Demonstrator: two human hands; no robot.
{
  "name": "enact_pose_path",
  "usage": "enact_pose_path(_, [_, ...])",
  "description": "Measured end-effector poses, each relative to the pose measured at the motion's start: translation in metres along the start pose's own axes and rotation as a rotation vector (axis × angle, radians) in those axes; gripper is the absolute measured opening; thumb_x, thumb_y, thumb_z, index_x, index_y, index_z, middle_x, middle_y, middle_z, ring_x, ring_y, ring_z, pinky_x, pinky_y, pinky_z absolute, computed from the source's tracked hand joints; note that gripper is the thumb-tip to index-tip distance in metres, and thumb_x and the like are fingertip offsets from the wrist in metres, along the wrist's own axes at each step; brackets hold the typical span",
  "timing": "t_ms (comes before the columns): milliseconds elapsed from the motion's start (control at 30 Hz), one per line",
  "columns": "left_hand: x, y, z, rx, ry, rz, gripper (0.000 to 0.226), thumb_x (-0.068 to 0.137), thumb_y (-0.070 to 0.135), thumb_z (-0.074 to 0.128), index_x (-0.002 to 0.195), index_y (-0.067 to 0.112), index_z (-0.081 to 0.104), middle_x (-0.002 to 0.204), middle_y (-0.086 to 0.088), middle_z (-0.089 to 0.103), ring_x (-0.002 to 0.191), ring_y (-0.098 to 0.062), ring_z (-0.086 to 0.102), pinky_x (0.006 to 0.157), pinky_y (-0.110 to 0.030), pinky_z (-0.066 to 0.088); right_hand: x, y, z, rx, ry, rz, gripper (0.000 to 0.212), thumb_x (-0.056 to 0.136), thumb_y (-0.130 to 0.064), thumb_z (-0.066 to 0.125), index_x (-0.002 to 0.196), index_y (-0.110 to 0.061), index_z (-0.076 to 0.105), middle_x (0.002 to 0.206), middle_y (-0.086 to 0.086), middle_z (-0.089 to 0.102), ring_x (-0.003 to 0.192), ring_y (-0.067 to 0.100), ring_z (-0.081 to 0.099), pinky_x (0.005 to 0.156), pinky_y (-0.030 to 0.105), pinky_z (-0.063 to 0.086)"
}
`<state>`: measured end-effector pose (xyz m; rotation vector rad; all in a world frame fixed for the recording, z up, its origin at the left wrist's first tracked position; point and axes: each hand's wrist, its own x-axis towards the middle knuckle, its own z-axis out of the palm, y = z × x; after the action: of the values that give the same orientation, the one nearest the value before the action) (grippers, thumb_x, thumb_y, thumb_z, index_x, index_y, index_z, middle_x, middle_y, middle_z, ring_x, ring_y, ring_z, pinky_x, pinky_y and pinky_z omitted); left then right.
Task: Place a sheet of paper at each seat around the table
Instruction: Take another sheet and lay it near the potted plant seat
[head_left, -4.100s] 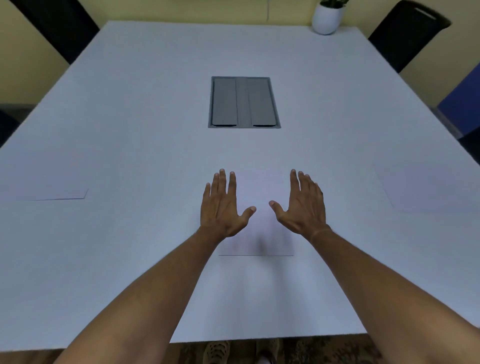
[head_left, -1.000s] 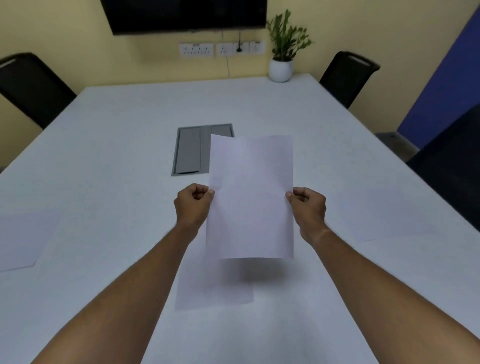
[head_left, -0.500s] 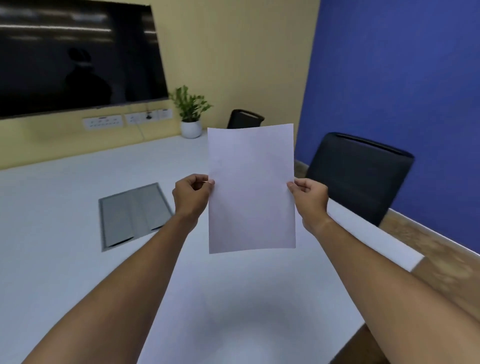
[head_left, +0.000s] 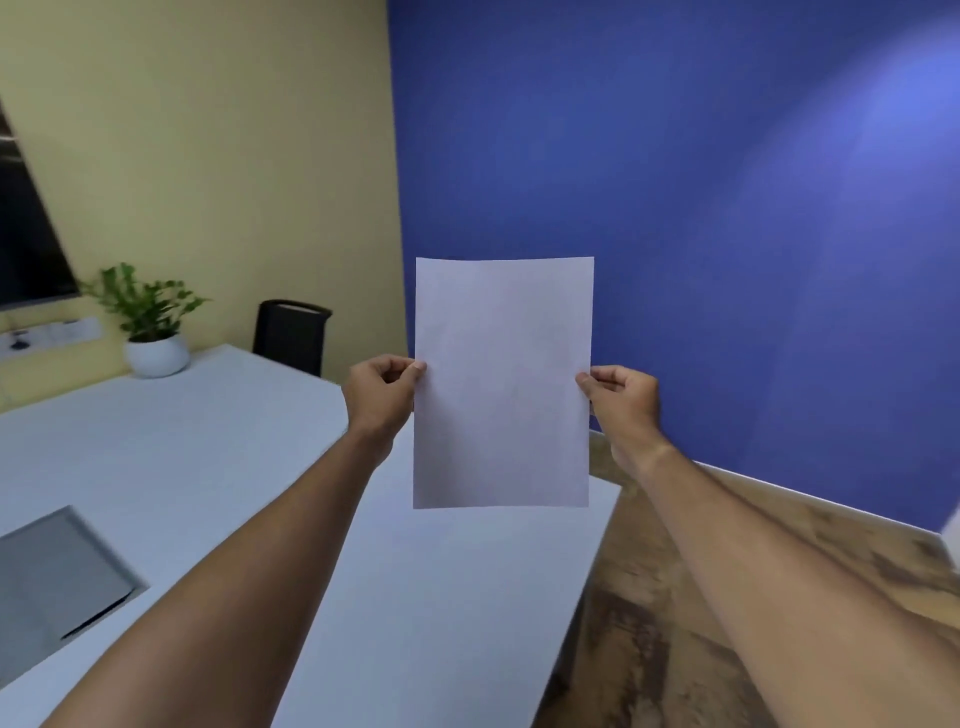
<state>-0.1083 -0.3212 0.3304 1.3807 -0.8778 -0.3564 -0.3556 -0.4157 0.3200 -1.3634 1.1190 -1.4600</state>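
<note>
The blue wall fills the right of the view, and the yellow wall meets it at the corner. The white table is cut off at the left and bottom edges, and the sheet hides part of its right edge. Wood-patterned floor shows past its near right corner. One dark wall screen is mostly out of frame at the left. One grey hatch set into the tabletop is blurred and cropped at the left edge. One black chair stands behind the far side of the table, only its backrest showing. One potted plant in a white pot sits on the far end of the table, and a strip of sockets on the yellow wall is too blurred to count.

One sheet of paper hangs upright in the air above the table's right edge, touching nothing but the fingers. The left hand pinches its left edge and the right hand pinches its right edge, both with fingers curled.

Compared with half a second ago, the view has swung further right: the second black chair by the blue wall has dropped out of sight, less of the screen shows, and more floor is visible. The grip on the sheet is unchanged.
</note>
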Motion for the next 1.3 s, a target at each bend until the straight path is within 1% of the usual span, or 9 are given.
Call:
enact_pose_path(67, [0.003,0.007,0.033,-0.035,-0.06,-0.008,0.012,0.088,0.019,0.07,0.077,0.015,0.071,0.079,-0.008,0.072,0.067,-0.023,0.066,0.049,-0.027,0.054,0.015,-0.002,-0.029,-0.005,0.044,-0.014,0.003,0.086,-0.012,0.074,0.083,-0.013,0.075,0.089,0.011,0.077,0.086,0.026,0.073,0.079,0.04,0.061])
enact_pose_path(167, [0.008,0.014,0.088,-0.031,-0.106,-0.006,0.013,0.087,0.022,0.071,0.084,0.01,0.074,0.082,-0.008,0.073,0.073,-0.024,0.067,0.068,-0.041,0.06,0.041,-0.001,-0.072,-0.016,0.093,-0.036,0.008,0.086,-0.011,0.074,0.08,-0.016,0.073,0.088,0.01,0.076,0.083,0.023,0.072,0.078,0.035,0.06])
enact_pose_path(233, [0.01,0.018,0.126,-0.035,-0.117,0.018,0.013,0.086,0.023,0.072,0.084,0.01,0.074,0.082,-0.006,0.073,0.073,-0.018,0.065,0.076,-0.037,0.059,0.062,0.002,-0.099,-0.018,0.118,-0.046,0.006,0.086,-0.01,0.074,0.082,-0.014,0.073,0.087,0.009,0.076,0.085,0.023,0.073,0.08,0.035,0.06])
enact_pose_path(300, [0.011,0.021,0.165,-0.037,-0.122,0.026,0.015,0.086,0.023,0.071,0.086,0.008,0.075,0.083,-0.006,0.073,0.073,-0.016,0.064,0.077,-0.035,0.058,0.087,0.006,-0.127,-0.024,0.149,-0.045,0.004,0.085,-0.01,0.075,0.083,-0.013,0.074,0.087,0.007,0.076,0.084,0.023,0.073,0.081,0.035,0.06])
enact_pose_path(467, [0.015,0.029,0.253,-0.03,-0.138,0.041,0.013,0.087,0.026,0.071,0.086,0.013,0.073,0.085,-0.002,0.072,0.075,-0.014,0.065,0.062,-0.021,0.051,0.148,0.018,-0.184,-0.024,0.181,-0.047,0.011,0.085,-0.011,0.075,0.093,-0.003,0.075,0.091,0.011,0.076,0.087,0.024,0.073,0.083,0.035,0.06])
enact_pose_path(700, [0.035,0.032,0.354,-0.005,-0.164,0.045,0.011,0.089,0.027,0.069,0.082,0.02,0.069,0.082,0.005,0.069,0.075,-0.009,0.064,0.06,-0.014,0.046,0.229,0.043,-0.235,-0.025,0.207,-0.021,0.013,0.085,-0.011,0.076,0.095,-0.002,0.075,0.091,0.011,0.076,0.092,0.028,0.073,0.086,0.039,0.06])
enact_pose_path(1000, [0.111,-0.013,0.461,0.024,-0.172,0.03,0.016,0.089,0.026,0.069,0.074,0.024,0.067,0.077,0.005,0.069,0.069,-0.008,0.064,0.058,-0.015,0.046,0.348,0.1,-0.241,-0.025,0.218,0.005,0.013,0.085,-0.01,0.075,0.096,-0.002,0.075,0.091,0.011,0.076,0.09,0.025,0.073,0.086,0.036,0.06])
enact_pose_path(1167, [0.184,-0.044,0.513,0.034,-0.146,0.033,0.016,0.088,0.029,0.07,0.072,0.025,0.068,0.076,0.006,0.07,0.071,-0.008,0.066,0.061,-0.017,0.048,0.439,0.131,-0.216,-0.02,0.206,0.018,0.014,0.086,-0.011,0.075,0.098,-0.003,0.074,0.09,0.009,0.075,0.077,0.015,0.068,0.066,0.021,0.055])
enact_pose_path(1300, [0.24,-0.058,0.547,0.046,-0.131,0.019,0.016,0.087,0.028,0.07,0.072,0.025,0.069,0.074,0.008,0.07,0.07,-0.007,0.066,0.06,-0.016,0.047,0.506,0.148,-0.192,0.011,0.171,0.041,0.004,0.085,-0.01,0.075,0.084,-0.013,0.073,0.085,0.005,0.074,0.074,0.013,0.066,0.069,0.023,0.054])
